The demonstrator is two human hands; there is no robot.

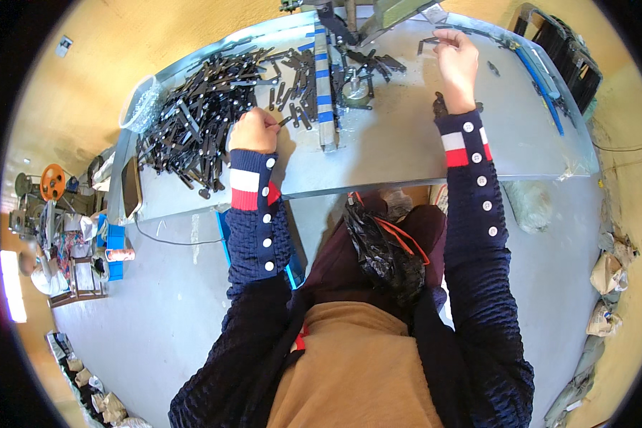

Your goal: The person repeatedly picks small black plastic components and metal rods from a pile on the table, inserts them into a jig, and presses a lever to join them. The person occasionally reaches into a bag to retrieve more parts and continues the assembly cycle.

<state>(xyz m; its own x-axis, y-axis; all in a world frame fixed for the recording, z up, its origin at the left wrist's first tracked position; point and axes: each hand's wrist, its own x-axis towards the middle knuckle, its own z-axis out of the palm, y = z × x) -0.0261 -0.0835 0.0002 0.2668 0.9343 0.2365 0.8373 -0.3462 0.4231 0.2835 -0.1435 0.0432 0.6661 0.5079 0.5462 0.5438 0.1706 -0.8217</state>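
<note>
My left hand [255, 130] is at the right edge of a large pile of black metal strips [208, 107], its fingertips pinching one dark strip [285, 121]. Raised over the right half of the metal-topped table, my right hand [456, 56] has its fingers on a thin black linked piece [421, 45]. Between the hands, a bar wrapped with blue bands [323, 85] runs away from me, with more strips on both sides. Right of the bar stands a small round metal fixture [355, 90], below the green machine part [393, 18].
A clear tub of small parts [143, 105] stands at the table's left edge, near a phone [131, 185]. Blue-handled tools [540, 85] lie at the right. A black bag [388, 251] rests on my lap below the table's front edge [364, 187]. At far left, a person sits beside machinery.
</note>
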